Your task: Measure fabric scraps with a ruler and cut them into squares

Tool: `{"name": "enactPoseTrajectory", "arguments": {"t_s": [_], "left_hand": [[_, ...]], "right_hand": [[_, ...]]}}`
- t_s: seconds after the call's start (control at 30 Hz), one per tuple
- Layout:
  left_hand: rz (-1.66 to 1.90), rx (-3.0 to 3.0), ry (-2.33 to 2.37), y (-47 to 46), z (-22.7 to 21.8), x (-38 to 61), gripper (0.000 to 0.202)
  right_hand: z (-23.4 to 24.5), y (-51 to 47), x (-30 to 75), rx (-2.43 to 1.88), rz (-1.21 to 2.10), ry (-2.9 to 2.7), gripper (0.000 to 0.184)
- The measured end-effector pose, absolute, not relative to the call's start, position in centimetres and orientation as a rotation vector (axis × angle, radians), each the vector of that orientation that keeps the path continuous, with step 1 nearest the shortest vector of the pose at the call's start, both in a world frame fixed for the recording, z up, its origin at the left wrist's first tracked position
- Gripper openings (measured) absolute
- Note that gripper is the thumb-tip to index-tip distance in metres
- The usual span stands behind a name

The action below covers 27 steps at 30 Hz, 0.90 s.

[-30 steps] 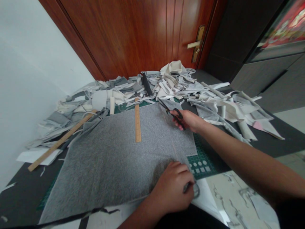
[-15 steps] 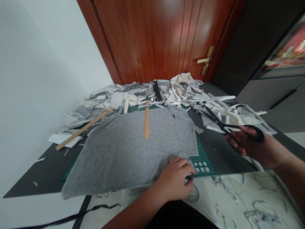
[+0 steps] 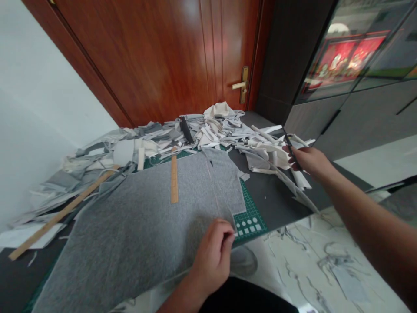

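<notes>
A large piece of grey fabric lies flat over a green cutting mat, with a faint line running down near its right side. My left hand is closed, pinching the fabric's edge at the front, beside the mat's printed white shapes. My right hand grips a pair of black scissors above the scraps at the right; fingers partly cover the handles. A short wooden ruler rests on the fabric's upper part.
Cloth scraps are heaped along the back of the dark table. A longer wooden strip lies at the left. Behind stands a brown door, with a cabinet to its right. More scraps litter the floor.
The view has turned to the right. My right hand has carried the scissors farther back, over the scraps. My left hand remains at the fabric's front edge, its fingers now pinched together.
</notes>
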<state>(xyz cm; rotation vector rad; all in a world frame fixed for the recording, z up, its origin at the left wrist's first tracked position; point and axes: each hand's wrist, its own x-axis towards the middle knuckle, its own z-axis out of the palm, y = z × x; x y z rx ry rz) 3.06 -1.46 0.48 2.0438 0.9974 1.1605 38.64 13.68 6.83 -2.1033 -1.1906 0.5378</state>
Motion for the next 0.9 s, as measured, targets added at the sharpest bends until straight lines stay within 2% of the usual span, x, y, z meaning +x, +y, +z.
{"name": "enactPoseTrajectory", "arguments": {"t_s": [0.1, 0.17, 0.23, 0.33, 0.4, 0.5, 0.63, 0.7, 0.77, 0.83, 0.9], "left_hand": [[1.722, 1.622, 1.142, -1.2, 0.5, 2.3, 0.008], [1.957, 1.213, 1.244, -0.6, 1.1, 1.7, 0.012], [2.055, 0.895, 1.343, 0.1, 2.1, 0.8, 0.018], [2.077, 0.778, 1.469, 0.5, 3.0, -0.3, 0.023], [1.985, 0.896, 1.479, 0.3, 2.9, -0.7, 0.024], [1.580, 1.410, 1.450, -0.2, 2.2, -0.7, 0.014], [0.861, 2.009, 1.237, 0.0, 2.0, 0.4, 0.012], [0.661, 2.116, 1.169, 0.4, 2.3, 1.1, 0.014], [0.540, 2.184, 1.165, 0.8, 2.7, 1.5, 0.013], [0.462, 2.244, 1.182, 1.0, 2.9, 1.7, 0.024], [0.410, 2.308, 1.191, 0.9, 2.9, 1.7, 0.040]], "right_hand": [[6.5, 14.9, 39.2, -2.273, 0.499, -1.271, 0.053], [6.2, 15.2, 39.0, -2.359, 0.442, -1.344, 0.054], [5.7, 15.3, 38.7, -2.415, 0.384, -1.404, 0.057], [4.7, 15.6, 38.1, -2.481, 0.288, -1.501, 0.066], [4.1, 15.9, 37.9, -2.524, 0.205, -1.579, 0.071], [4.0, 16.1, 38.0, -2.571, 0.141, -1.686, 0.073], [5.4, 15.2, 36.4, -2.505, 0.006, -1.904, 0.059], [6.2, 14.9, 33.8, -2.271, -0.128, -2.031, 0.049], [6.6, 15.5, 29.8, -1.919, -0.095, -2.159, 0.042], [6.3, 17.4, 25.2, -1.566, 0.063, -2.302, 0.041], [5.4, 20.2, 21.0, -1.398, 0.124, -2.409, 0.045]]}}
